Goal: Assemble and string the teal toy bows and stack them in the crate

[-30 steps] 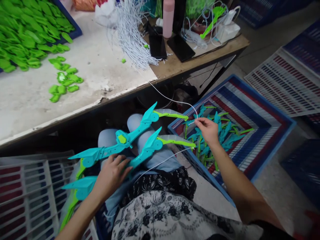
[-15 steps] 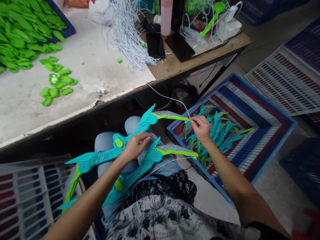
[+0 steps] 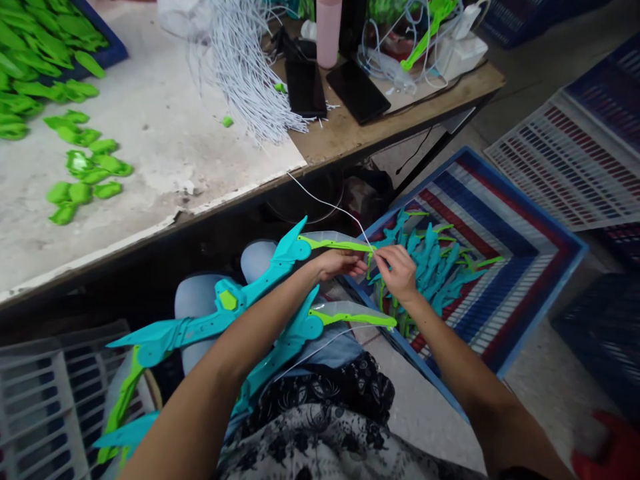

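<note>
Fingers (image 3: 385,255) of the right hand (image 3: 400,272) pinch white cord (image 3: 359,225) beside a green tip (image 3: 367,247)

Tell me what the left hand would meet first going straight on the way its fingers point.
Probably the right hand, which pinches the white cord just beyond the fingertips of the left hand. Depth is unclear, so it might pass above or beneath instead.

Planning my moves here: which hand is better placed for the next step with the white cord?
Probably the right hand: it pinches the white cord beside the upper green tip. The left hand is close by but looks open, with no visible grip on the cord.
</note>
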Available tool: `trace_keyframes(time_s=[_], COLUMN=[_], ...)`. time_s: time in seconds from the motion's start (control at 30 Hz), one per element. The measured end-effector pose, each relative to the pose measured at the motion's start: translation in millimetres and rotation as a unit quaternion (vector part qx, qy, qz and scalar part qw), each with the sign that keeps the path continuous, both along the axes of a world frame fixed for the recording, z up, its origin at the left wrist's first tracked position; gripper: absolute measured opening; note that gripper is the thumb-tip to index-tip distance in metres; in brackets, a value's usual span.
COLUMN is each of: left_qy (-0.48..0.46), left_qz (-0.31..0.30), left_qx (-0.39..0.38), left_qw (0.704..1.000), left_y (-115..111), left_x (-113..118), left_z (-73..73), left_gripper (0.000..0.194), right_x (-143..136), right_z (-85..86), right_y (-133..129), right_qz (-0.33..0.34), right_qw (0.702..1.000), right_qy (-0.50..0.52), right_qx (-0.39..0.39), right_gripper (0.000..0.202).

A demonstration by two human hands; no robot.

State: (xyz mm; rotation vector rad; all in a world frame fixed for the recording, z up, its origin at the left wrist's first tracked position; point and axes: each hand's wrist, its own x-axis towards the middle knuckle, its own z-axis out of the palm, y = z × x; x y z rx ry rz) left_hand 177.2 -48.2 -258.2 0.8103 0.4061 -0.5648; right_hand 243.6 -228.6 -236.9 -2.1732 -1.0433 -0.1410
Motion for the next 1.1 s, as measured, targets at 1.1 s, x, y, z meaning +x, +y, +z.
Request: trace_keyframes(time_s=[1.1], left_qy=[-0.049], left_qz=[0.617], left_qx=[0.270], left_qw=[0.737], left_y=[60], left_x=[-301], left_z=[161.5], left_gripper=[0.022], right_x=[21], right_z=[-15.7], right_y=[10], right_qz=[-0.029], right_qw=[0.996], right_qy=[0.000], right_qx=[-0.088], right_gripper=[0.052])
